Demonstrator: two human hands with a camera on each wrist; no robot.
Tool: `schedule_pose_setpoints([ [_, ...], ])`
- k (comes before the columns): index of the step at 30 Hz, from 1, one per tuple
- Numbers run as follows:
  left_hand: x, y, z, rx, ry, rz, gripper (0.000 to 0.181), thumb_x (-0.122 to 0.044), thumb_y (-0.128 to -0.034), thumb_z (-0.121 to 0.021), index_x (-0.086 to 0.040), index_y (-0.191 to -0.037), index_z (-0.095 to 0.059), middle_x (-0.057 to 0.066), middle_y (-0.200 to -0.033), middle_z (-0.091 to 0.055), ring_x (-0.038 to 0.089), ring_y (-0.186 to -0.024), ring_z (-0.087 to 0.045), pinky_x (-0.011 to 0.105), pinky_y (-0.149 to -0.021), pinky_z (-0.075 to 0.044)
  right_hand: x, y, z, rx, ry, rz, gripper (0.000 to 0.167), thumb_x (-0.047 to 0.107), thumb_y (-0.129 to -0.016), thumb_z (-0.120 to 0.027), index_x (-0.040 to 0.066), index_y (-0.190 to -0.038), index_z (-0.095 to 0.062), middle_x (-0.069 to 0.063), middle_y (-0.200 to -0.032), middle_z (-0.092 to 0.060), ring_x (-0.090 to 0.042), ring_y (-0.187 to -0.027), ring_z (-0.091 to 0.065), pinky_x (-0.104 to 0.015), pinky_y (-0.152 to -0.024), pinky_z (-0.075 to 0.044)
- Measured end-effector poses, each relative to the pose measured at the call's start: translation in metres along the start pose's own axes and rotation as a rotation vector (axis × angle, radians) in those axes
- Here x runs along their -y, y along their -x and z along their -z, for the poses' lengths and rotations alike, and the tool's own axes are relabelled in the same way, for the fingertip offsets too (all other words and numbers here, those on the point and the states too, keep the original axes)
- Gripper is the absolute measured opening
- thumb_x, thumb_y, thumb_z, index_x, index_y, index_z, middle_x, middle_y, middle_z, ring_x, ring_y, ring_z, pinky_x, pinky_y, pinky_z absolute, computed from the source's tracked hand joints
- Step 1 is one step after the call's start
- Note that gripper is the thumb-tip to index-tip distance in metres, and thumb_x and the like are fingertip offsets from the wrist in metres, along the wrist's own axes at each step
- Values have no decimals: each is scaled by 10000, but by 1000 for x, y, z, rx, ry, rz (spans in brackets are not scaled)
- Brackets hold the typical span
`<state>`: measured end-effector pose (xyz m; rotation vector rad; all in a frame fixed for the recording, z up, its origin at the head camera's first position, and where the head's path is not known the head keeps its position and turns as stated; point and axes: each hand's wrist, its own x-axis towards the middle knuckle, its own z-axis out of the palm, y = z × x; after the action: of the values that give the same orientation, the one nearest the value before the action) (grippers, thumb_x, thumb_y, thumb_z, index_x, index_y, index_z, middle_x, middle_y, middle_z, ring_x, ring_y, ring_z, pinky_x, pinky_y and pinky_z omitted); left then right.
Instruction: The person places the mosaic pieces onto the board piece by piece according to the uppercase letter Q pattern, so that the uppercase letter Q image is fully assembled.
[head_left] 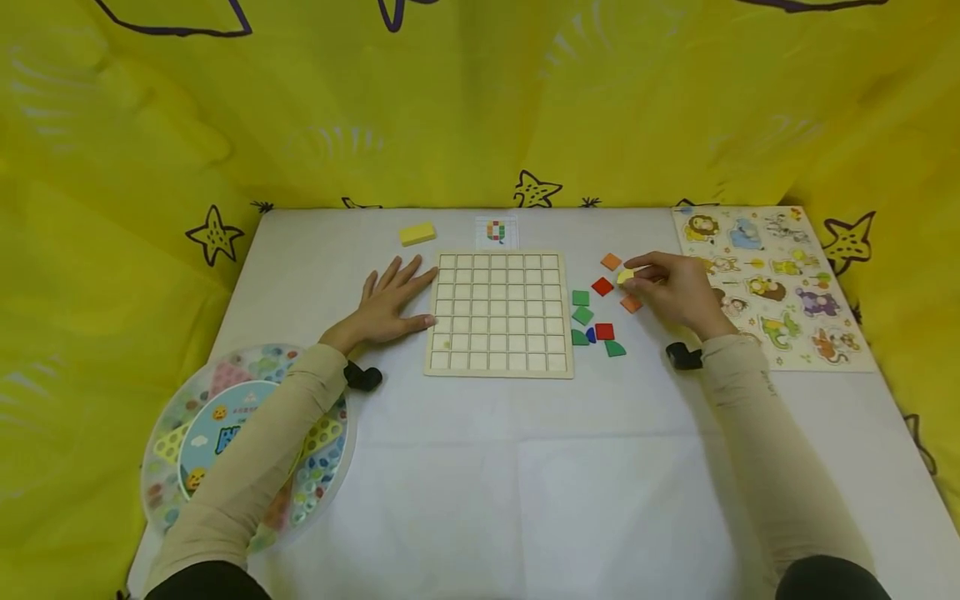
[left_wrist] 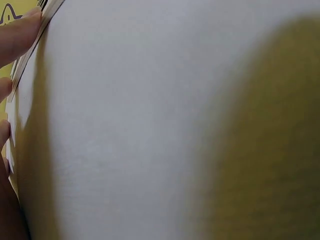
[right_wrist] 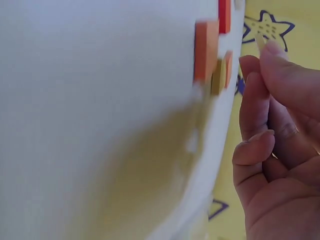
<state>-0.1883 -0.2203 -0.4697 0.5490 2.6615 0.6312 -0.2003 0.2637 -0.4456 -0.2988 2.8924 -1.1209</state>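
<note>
Clearly, yellow piece [right_wrist: 259,41] pinched in right grip [head_left: 678,287], at its fingertips, left grip [head_left: 386,308] spread, touching gridded board [head_left: 498,312]

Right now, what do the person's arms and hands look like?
Long beige fabric sleeves reach both wrists, a faint dark marking on the right one; black material shows higher up. Small black rounded devices sit at both wrists. Both hands are gloveless.

Beige sleeves [head_left: 247,467] reach both wrists [head_left: 340,337], with black cloth [head_left: 210,582] higher up. A small, rounded black camera [head_left: 363,378] sits beside each wrist.
</note>
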Motion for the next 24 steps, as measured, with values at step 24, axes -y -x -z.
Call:
schedule_pose_setpoints([
  [24,-2,0,1,1,-12,1,848,-494,-1032,-637,-269,-1716,-189,134,-1792,38,385,-1645,138,650,-1255,151,70,-55,-62,125,-268,-32,303,70,-1000,-734,36,-1301,-722,-188,-1162,-705,-265,-1029,-646,-179,-780,-491],
])
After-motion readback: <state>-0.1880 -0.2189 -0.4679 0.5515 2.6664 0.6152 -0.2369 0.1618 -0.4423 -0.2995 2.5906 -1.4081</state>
